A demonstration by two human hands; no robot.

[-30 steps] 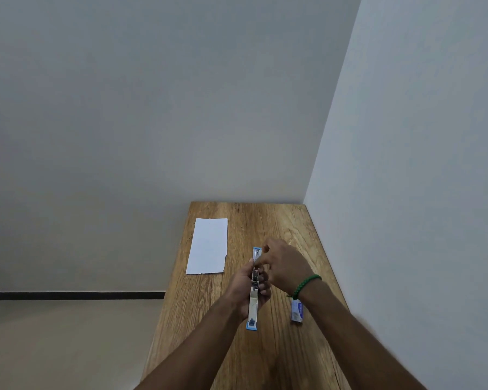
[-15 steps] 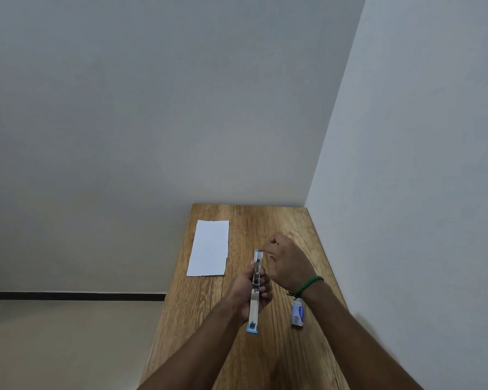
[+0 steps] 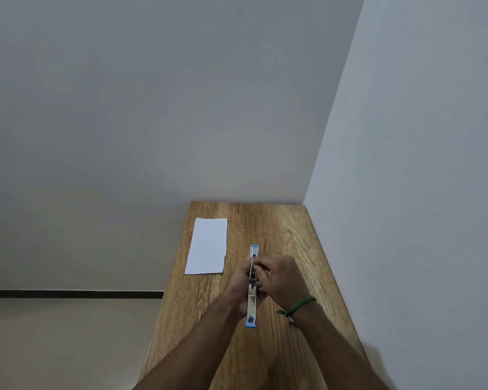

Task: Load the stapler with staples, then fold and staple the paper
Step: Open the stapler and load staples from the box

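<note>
Head view, loading step. The stapler (image 3: pixel 251 288) is held opened out flat above the middle of the wooden table (image 3: pixel 288 235), its long axis running near to far, with one blue end pointing at the far wall and the other toward the wearer. The left hand (image 3: pixel 238 287) wraps around the body from the left and is clamped on it, fingers curled beneath. The right hand (image 3: pixel 282 277) comes over from the right with its fingertips drawn together at the metal channel; whether they pinch a strip of staples cannot be told — the strip, if present, is too small to see. A green bracelet (image 3: pixel 297 305) circles the right wrist.

The stapler looks rigid, metal and fairly light, so it should tolerate a firm hold along its side rails; the hinge region is the natural place to steady it, keeping fingers clear of the sprung channel. Staple strips are judged brittle and are best held by their long sides.

Both forearms reach in from the near edge and converge over the table's midline, wrists slightly bent inward. The paper (image 3: pixel 207 246) lies flat and unfolded on the far-left part of the table, well apart from both hands — a thin, limp sheet, best lifted by an edge or corner.
</note>
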